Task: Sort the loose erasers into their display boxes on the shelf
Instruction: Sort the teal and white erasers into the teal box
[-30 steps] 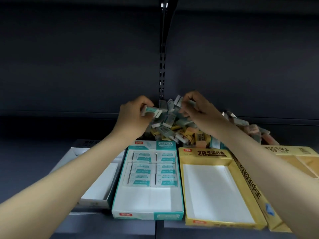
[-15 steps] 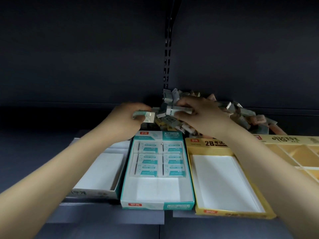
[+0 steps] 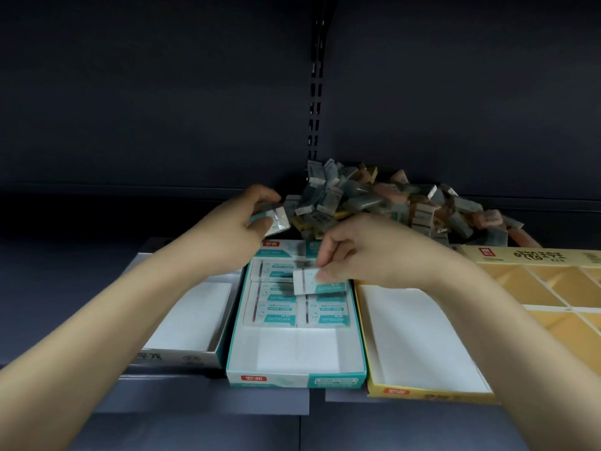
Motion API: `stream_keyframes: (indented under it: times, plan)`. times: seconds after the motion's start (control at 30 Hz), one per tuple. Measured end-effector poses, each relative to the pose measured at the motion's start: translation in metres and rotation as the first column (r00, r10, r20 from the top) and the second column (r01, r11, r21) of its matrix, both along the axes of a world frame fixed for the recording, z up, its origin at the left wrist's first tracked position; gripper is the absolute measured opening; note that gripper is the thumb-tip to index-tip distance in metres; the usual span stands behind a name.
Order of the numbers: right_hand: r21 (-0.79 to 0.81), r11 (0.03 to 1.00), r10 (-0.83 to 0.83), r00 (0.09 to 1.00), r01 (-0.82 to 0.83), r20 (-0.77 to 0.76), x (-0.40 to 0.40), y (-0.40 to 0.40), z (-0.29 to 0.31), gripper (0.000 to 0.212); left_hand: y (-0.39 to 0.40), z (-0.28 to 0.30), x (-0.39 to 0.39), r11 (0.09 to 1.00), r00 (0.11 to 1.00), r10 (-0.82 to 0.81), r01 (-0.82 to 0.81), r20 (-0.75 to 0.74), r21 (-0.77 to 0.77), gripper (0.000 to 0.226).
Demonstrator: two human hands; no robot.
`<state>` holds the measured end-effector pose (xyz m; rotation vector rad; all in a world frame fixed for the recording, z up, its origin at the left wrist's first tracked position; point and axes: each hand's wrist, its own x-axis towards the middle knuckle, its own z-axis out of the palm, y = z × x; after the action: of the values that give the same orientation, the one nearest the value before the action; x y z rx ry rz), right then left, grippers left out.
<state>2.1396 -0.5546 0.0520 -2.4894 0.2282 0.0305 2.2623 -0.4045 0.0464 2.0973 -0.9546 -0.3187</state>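
The dark shelf (image 3: 208, 418) carries everything, and its back panel rises behind. At the far side, right of the middle, lies the big heap of loose erasers (image 3: 383, 203), teal, yellow and pink ones mixed together.

In front of the heap stand the display boxes in a row. At the right is a yellow divided box (image 3: 553, 288) whose visible cells look empty. Next to it on the left is the yellow box (image 3: 419, 336) with a bare white floor. In the middle is the teal box (image 3: 296, 353): its far half holds rows of teal-and-white erasers laid flat, its near half is bare. At the left is a white box (image 3: 192, 314), also with nothing in it.

The right hand (image 3: 367, 255) is over the far half of the teal box and pinches a teal eraser (image 3: 309, 281) between thumb and fingertips. The eraser lies just above the packed rows, with its long axis running left to right, the same way as the erasers below. I judge that it only needs to go down and a little nearer, into the next free place.

The left hand (image 3: 240, 226) is farther away, between the heap and the teal box, and its curled fingers grip a second teal eraser (image 3: 274, 219). The right hand is clearly the nearer one to the box, so I think its eraser goes in first
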Motion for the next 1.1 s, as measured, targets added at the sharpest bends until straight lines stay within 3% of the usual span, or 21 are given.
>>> stream_keyframes:
  times: [0.1,0.4,0.57,0.67,0.83,0.93,1.1]
  plan:
    - [-0.064,0.998,-0.004,1.0,0.002,-0.029,0.002,0.005,-0.005,0.014,0.002,0.002,-0.003,0.997,0.998,-0.066,0.066,0.008,0.036,0.051]
    - [-0.265,0.963,-0.069,0.997,0.058,-0.032,0.003,0.011,-0.004,0.01,0.011,0.008,-0.011,0.99,0.987,0.024,-0.046,-0.159,-0.134,0.02]
    - [-0.243,0.969,-0.061,0.998,0.052,-0.029,0.003,0.013,-0.006,0.004,0.017,0.005,-0.013,0.988,0.964,0.102,-0.127,-0.245,-0.086,0.01]
    - [-0.269,0.963,-0.043,0.998,0.028,-0.051,0.003,0.015,-0.008,0.013,0.019,-0.002,-0.017,0.991,0.957,0.12,-0.131,-0.266,-0.024,0.011]
    - [-0.309,0.95,-0.005,0.991,-0.036,-0.133,0.0,0.016,-0.007,0.035,0.02,-0.013,-0.023,0.994,0.992,0.107,-0.106,-0.072,0.026,0.014]
    - [-0.321,0.947,-0.003,0.994,-0.032,-0.108,-0.002,0.015,-0.008,0.028,0.019,-0.016,-0.024,0.995,0.995,0.076,-0.08,0.066,0.053,0.022]
    - [-0.294,0.956,-0.013,0.996,-0.013,-0.088,-0.004,0.015,-0.01,0.023,0.022,-0.015,-0.026,0.993,0.979,0.052,-0.071,0.197,0.093,0.01]
